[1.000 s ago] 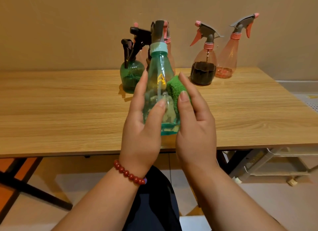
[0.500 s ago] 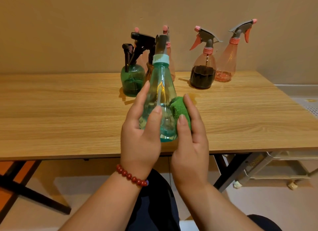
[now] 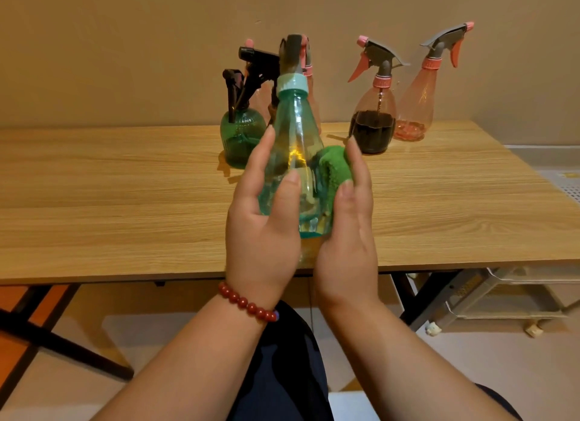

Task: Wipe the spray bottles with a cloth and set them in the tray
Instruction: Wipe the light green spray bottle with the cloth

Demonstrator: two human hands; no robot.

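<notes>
Teal spray bottle (image 3: 295,157) held upright above tabletop (image 3: 125,200) near edge, left hand (image 3: 263,229) grip clamped round it. Right hand (image 3: 345,232) presses green cloth (image 3: 334,166) higher than before: wiping continues, no tray visible.

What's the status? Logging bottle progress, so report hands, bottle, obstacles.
Left hand holds teal bottle upright. Right hand presses green cloth to its side. Other bottles stand behind on table; nothing blocking.
</notes>
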